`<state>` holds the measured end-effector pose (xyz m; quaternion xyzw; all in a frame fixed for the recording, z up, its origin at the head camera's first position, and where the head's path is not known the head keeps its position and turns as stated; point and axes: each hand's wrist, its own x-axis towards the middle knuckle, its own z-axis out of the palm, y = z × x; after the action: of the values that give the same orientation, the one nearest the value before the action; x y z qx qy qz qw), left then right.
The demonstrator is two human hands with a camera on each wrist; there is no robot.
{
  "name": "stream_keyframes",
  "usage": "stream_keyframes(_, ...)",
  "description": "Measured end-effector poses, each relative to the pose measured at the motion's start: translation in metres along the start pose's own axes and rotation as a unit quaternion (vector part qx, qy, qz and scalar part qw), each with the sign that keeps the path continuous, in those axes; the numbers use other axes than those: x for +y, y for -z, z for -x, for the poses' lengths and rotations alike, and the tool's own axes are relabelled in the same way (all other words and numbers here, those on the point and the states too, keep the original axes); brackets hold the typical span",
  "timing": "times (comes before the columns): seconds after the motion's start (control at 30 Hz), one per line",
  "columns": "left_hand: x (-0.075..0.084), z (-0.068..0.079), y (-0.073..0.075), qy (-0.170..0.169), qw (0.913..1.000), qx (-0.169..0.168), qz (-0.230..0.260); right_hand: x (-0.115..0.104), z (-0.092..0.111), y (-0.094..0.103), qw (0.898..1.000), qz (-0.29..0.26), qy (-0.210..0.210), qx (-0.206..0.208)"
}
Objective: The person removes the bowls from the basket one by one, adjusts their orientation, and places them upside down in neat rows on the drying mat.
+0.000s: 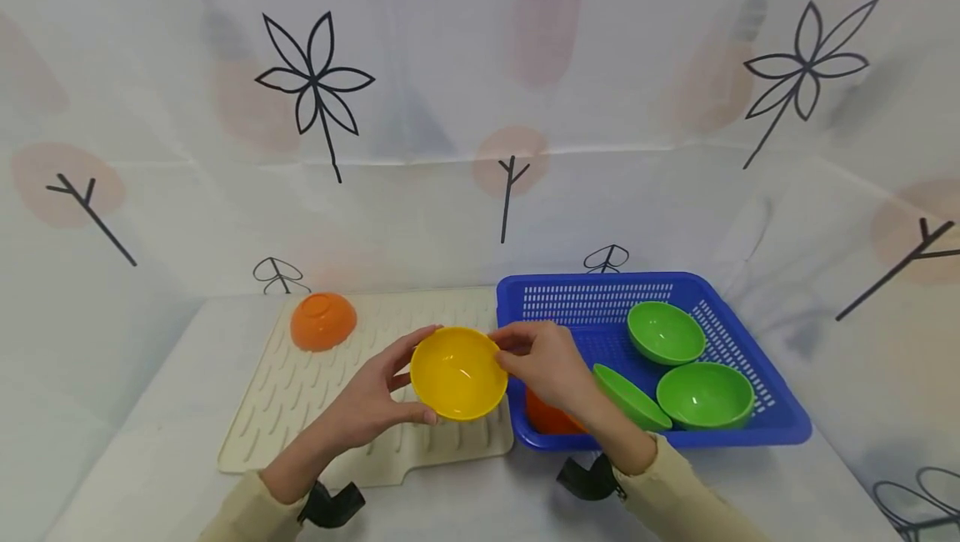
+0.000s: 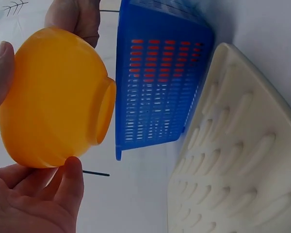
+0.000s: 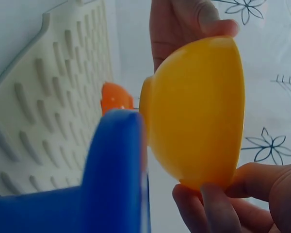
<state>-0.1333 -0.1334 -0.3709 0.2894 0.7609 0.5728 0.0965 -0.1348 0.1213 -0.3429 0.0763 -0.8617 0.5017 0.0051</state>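
Note:
Both hands hold a yellow bowl [image 1: 459, 373] up in the head view, its inside turned toward the head camera. My left hand [image 1: 372, 396] grips its left side, thumb at the lower rim and fingers behind. At the right rim, my right hand [image 1: 546, 361] pinches the wall between thumb and fingers. The bowl's rounded outside and foot ring face the mat and basket side in the left wrist view, where the yellow bowl [image 2: 58, 99] stands well above the mat. In the right wrist view the yellow bowl [image 3: 199, 111] appears between the two hands.
A cream drying mat [image 1: 281, 409] with raised ridges lies on the left, bearing an upside-down orange bowl [image 1: 322, 322]. On the right, a blue basket [image 1: 780, 409] holds several bowls: a green bowl [image 1: 666, 333], others green, and an orange bowl [image 1: 551, 417] partly behind the right forearm.

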Motion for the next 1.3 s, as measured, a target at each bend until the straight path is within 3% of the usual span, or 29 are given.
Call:
stream_keyframes(0.33, -0.008, 0.000, 0.008, -0.024, 0.9996, 0.004, -0.013, 0.000, 0.001, -0.008, 1.000, -0.006, 0.003, 0.010)
stream_keyframes(0.67, -0.017, 0.000, 0.010, 0.008, 0.9991, 0.025, -0.034, 0.004, 0.004, -0.012, 0.997, -0.004, 0.046, 0.055)
stream_keyframes(1.1, -0.024, 0.000, 0.015, 0.029, 0.9989, 0.030, 0.023, 0.003, 0.010, -0.017, 0.993, -0.048, 0.043, 0.104)
stream_keyframes(1.3, -0.021, -0.001, 0.016, 0.018, 0.9970, 0.028, 0.070, 0.005, 0.010, -0.020, 0.990, -0.067, 0.050, 0.117)
